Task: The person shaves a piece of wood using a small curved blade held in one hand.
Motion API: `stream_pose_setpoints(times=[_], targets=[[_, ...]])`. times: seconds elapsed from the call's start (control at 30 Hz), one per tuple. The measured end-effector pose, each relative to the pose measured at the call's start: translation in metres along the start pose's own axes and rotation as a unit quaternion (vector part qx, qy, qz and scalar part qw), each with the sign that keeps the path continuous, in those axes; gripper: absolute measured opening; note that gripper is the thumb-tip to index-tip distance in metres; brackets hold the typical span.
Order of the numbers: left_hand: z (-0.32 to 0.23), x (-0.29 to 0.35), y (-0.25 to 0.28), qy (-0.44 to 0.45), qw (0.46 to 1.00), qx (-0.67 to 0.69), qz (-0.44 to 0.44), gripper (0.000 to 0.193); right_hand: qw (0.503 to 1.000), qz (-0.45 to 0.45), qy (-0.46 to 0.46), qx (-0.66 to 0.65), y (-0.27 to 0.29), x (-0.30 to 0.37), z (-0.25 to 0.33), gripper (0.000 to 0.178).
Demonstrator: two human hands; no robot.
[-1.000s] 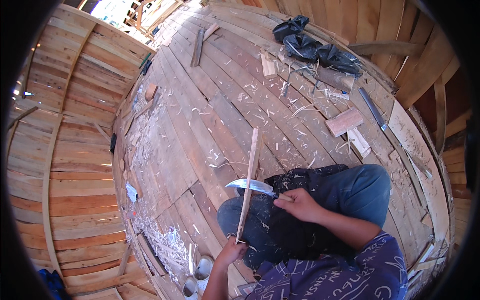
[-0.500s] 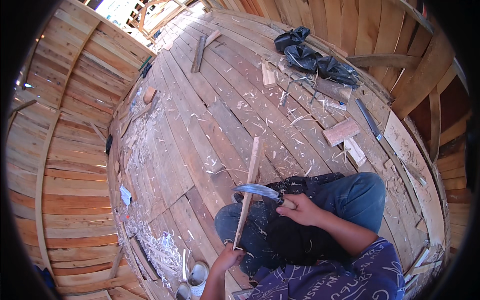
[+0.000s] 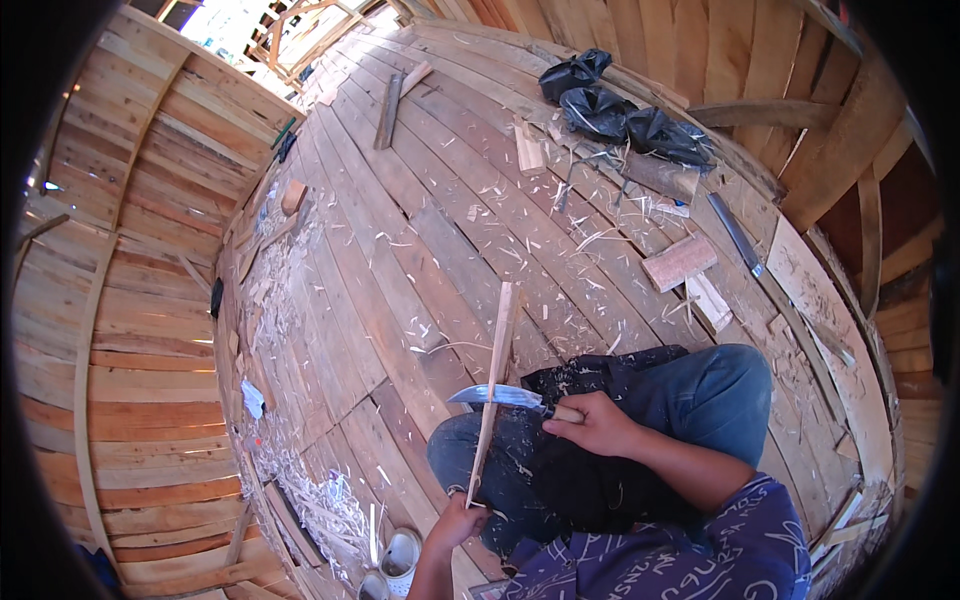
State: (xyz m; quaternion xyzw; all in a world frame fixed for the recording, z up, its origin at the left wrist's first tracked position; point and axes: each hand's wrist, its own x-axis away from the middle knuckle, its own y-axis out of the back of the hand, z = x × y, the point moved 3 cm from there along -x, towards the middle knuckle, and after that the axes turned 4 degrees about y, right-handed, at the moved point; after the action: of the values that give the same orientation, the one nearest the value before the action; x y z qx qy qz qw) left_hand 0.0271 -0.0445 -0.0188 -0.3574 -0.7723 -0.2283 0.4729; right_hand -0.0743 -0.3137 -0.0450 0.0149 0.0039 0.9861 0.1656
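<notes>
My left hand (image 3: 457,522) is closed round the near end of a long, thin strip of wood (image 3: 497,350), which points up and away from me over my left leg. In my right hand (image 3: 590,424) is the wooden handle of a large knife (image 3: 505,395) with a broad, slightly curved blade. The blade lies across the strip near its middle, its tip sticking out to the left. My crossed legs in blue jeans (image 3: 715,390) rest on the floor, with dark cloth, dotted with shavings, over the lap.
Wood shavings (image 3: 330,510) litter the plank floor (image 3: 370,290), thickest at the left. A reddish wood block (image 3: 680,262) and a dark, long-bladed tool (image 3: 735,235) lie ahead to the right. Black plastic bags (image 3: 620,115) sit beyond. White clogs (image 3: 400,552) stand by my left arm.
The knife has shifted slightly left and down along the strip, with my right hand following. The strip's far end has tilted a little left and lower. My left hand stays about where it was.
</notes>
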Motion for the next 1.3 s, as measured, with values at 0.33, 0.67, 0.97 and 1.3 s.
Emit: stream_pose_setpoints(times=[0.33,0.67,0.97,1.3], targets=[[0.016,-0.01,0.005,-0.013,0.999,0.026,-0.018,0.011,0.806,0.2,-0.277,-0.483,-0.003,0.011,0.017,0.032],[0.017,-0.011,0.01,-0.029,0.999,-0.042,0.001,0.013,0.964,-0.082,0.128,0.22,0.007,0.012,0.033,0.027],[0.009,-0.007,0.002,-0.01,1.0,-0.012,-0.008,0.014,0.995,0.029,0.096,0.01,0.011,0.008,0.017,0.027],[0.008,-0.006,0.003,-0.031,0.999,-0.024,-0.003,0.017,0.874,0.118,-0.236,-0.407,-0.005,0.012,0.013,0.032]])
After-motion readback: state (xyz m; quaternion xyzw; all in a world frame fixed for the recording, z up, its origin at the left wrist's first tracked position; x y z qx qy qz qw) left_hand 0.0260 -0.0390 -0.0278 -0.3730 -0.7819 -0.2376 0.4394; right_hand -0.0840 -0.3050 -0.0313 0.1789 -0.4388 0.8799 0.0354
